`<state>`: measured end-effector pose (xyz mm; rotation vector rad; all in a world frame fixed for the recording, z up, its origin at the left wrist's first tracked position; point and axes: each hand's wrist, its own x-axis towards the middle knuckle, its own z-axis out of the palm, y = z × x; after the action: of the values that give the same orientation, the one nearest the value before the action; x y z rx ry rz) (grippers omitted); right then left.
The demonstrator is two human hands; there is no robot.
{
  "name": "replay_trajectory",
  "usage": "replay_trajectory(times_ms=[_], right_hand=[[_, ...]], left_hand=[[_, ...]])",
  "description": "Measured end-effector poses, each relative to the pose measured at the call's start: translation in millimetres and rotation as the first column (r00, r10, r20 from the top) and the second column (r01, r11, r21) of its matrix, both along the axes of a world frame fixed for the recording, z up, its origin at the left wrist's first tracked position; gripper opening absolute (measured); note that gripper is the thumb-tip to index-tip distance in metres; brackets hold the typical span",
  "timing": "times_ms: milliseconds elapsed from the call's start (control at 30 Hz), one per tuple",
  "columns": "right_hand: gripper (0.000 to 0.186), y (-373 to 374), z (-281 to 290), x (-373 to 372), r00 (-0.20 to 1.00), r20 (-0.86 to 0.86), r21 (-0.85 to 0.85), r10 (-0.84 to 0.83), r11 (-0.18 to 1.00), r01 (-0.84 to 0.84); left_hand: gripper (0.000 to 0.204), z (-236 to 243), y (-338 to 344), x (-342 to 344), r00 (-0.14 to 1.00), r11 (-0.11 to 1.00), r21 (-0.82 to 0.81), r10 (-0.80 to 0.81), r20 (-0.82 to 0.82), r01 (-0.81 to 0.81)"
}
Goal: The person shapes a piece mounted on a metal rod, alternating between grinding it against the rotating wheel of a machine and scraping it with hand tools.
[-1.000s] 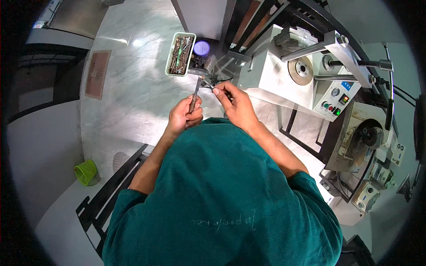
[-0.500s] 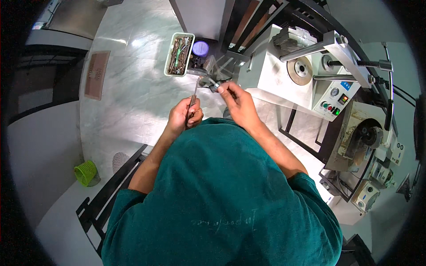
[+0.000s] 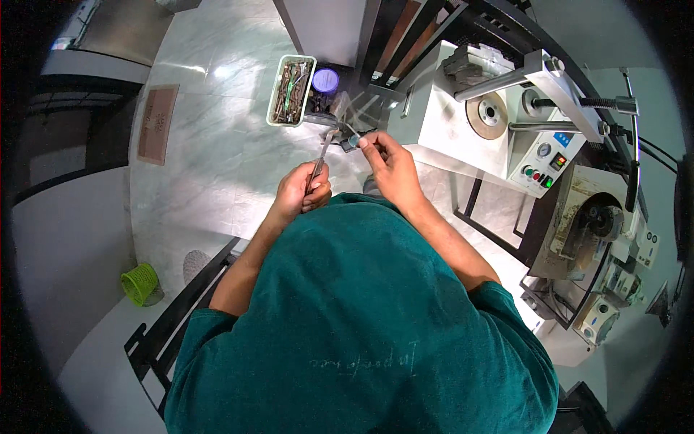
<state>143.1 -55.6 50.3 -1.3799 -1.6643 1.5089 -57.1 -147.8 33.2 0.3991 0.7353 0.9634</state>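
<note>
My left hand (image 3: 302, 192) is closed around a slim metal tool (image 3: 322, 157), perhaps tweezers. It points away from me, and its far end has a small brownish tip. To its right, my right hand (image 3: 392, 168) pinches a thin pale stick (image 3: 352, 131) between thumb and fingertips. The stick slants to the upper left, close to the tool's tip; whether the two touch I cannot tell. Just beyond both hands stands a pale tray (image 3: 271, 108) filled with brown stick-like pieces and a green strip. Dark items (image 3: 347, 142) lie beneath the right fingertips, partly hidden.
A purple-lidded round container (image 3: 325, 81) sits right of the tray. On the right stands a white machine (image 3: 463, 108) with a round disc, metal bars and lit buttons. Further right is another machine (image 3: 600, 224). A green basket (image 3: 141, 283) is at the lower left.
The metal tool's tip has swung slightly right and down. My right hand and its thin stick have shifted only a little; the tray and machines stay put.
</note>
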Motion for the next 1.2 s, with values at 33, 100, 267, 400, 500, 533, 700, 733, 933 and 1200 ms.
replay_trajectory(times_ms=[33,100,267,400,500,533,700,733,933,1200], right_hand=[[0.02,2.0,0.6,-0.8,0.999,-0.037,-0.007,-0.019,1.0,0.019],[0.021,4.9,3.9,-2.1,0.996,-0.074,-0.016,-0.04,0.999,0.039],[0.018,16.5,17.2,-5.7,0.988,-0.156,0.017,0.006,1.0,-0.004],[0.021,26.3,14.9,-9.1,0.96,-0.279,-0.099,0.016,0.994,-0.045],[0.022,28.6,12.8,-8.6,0.963,-0.247,-0.098,0.108,0.986,-0.136],[0.022,28.0,12.4,-10.0,0.956,-0.275,-0.117,0.1,0.984,-0.137],[0.018,27.4,11.6,-12.4,0.947,-0.312,-0.15,0.082,0.979,-0.135],[0.018,27.3,15.3,-13.9,0.963,-0.258,-0.128,0.075,0.985,-0.112],[0.02,36.7,7.2,-16.8,0.991,-0.114,0.046,0.064,0.997,-0.059],[0.021,45.1,-5.2,-46.7,0.924,0.275,0.117,0.266,0.945,-0.306]], left_hand=[[0.038,-1.3,-0.2,-0.4,1.0,1.0,0.013,-0.005,-0.01,0.005],[0.038,-1.3,0.2,-0.7,1.0,1.0,0.012,-0.012,-0.014,0.012],[0.04,2.0,0.1,1.6,0.999,0.999,-0.01,-0.031,-0.035,0.03],[0.04,0.5,-1.4,2.6,0.999,0.999,0.015,-0.043,-0.005,0.043],[0.04,1.2,-2.5,3.2,0.999,0.999,0.006,-0.039,0.001,0.039],[0.041,1.5,-2.8,3.5,0.999,0.999,-0.001,-0.04,0.003,0.04],[0.04,1.1,-5.7,1.1,1.0,1.0,0.015,-0.026,-0.006,0.026],[0.04,0.5,-8.0,0.0,1.0,1.0,0.016,-0.02,-0.016,0.021],[0.036,-1.1,-29.6,-25.5,0.96,0.94,-0.193,0.278,-0.036,-0.28],[0.035,-10.8,-58.8,-72.1,0.861,0.855,-0.101,0.504,-0.066,-0.508]])
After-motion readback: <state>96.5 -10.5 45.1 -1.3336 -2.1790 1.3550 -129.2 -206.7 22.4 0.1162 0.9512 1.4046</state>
